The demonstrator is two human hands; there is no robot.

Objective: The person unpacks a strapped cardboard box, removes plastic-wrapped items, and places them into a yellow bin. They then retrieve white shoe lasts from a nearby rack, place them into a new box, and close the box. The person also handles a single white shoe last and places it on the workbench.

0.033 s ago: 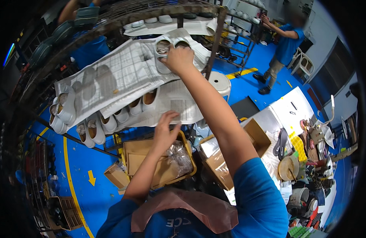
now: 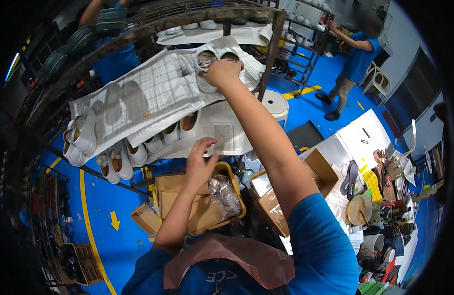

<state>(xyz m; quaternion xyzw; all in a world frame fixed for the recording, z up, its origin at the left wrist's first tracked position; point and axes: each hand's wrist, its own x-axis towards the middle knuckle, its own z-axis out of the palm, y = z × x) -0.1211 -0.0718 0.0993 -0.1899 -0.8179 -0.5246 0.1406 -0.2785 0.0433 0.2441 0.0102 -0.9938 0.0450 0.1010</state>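
My right hand (image 2: 222, 74) reaches to the upper shelf of a metal rack. Its fingers are closed over the near ends of a pair of white shoes (image 2: 206, 60), which stand on newspaper (image 2: 158, 88); the fingertips are partly hidden inside the shoes. Lower down, my left hand (image 2: 201, 160) hovers empty with its fingers apart and slightly bent. It is in front of the lower shelf's paper and above a yellow crate (image 2: 242, 209) holding cardboard and clear plastic.
More white shoes (image 2: 84, 130) stand at the upper shelf's left end, with a row (image 2: 137, 153) on the shelf below. An open cardboard box (image 2: 321, 169) and a cluttered workbench (image 2: 367, 130) are at right. One co-worker (image 2: 356, 54) stands far right; another's arm shows behind the rack.
The view has shifted slightly. My left hand has drawn a little to the left, and my right hand has barely moved at the white shoes.
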